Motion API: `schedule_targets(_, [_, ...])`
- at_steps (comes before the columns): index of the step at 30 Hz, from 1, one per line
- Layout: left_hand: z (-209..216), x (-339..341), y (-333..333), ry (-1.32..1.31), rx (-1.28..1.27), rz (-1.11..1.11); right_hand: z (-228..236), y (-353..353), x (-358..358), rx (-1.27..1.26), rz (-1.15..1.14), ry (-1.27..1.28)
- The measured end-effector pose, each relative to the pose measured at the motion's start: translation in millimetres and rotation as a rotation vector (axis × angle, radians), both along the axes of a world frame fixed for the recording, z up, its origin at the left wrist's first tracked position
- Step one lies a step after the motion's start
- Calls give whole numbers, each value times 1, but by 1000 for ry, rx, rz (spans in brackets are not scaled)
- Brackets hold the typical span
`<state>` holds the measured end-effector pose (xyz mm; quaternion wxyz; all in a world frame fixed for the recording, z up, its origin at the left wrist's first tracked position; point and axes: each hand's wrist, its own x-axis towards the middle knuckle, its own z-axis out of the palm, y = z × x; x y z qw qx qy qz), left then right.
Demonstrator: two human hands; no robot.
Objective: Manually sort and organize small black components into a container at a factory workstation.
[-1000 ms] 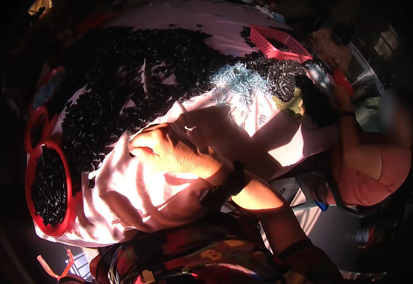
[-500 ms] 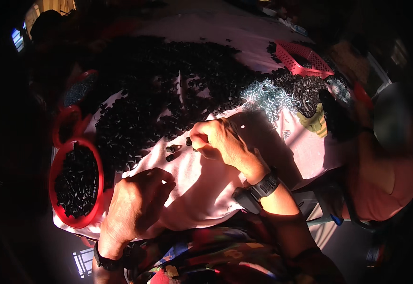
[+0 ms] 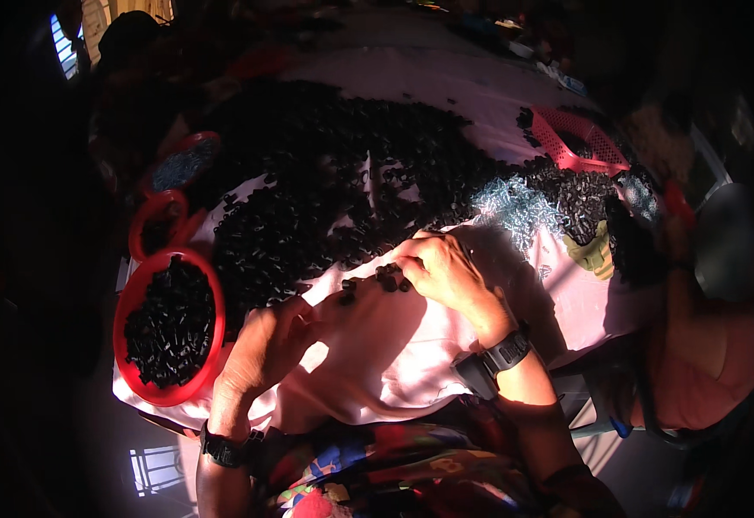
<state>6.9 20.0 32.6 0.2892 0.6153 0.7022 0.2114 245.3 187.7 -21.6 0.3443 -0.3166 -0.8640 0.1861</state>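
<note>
My right hand (image 3: 448, 269) is at the near edge of a big pile of small black plastic pieces (image 3: 308, 173). Its fingers are bent and closed, with their tips against a few loose black pieces (image 3: 389, 278) on the pale pink cloth (image 3: 394, 337). Another black piece (image 3: 348, 287) lies just left of these. My left hand (image 3: 263, 347) hovers low over the cloth at the pile's near left side. Its fingers are curled together in shadow, and whatever they hold cannot be made out.
A red bowl (image 3: 219, 345) full of black pieces stands at left, with smaller red containers (image 3: 139, 237) behind it. Clear, shiny small parts (image 3: 515, 207) lie heaped at right, near a pink perforated basket (image 3: 577, 160) and a yellowish cloth (image 3: 591, 255). A person's arm (image 3: 684, 337) is at far right.
The whole view has shifted, so the table sits further right and lower. More loose black pieces now lie by my right fingertips. My left hand has come closer to the pile.
</note>
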Motion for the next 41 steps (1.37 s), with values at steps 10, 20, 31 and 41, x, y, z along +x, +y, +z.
schedule_targets(10, [-33,10,19,23,452,-117,22,8,22,-72,-338,-18])
schedule_targets(20, [-34,-12,0,-17,350,17,19,19,49,-151,-503,-89])
schedule_targets(31, [-27,7,21,-114,441,-38,-3,28,39,27,-260,-34])
schedule_targets(41, [-53,19,42,-2,402,-88,12,1,11,-319,80,140])
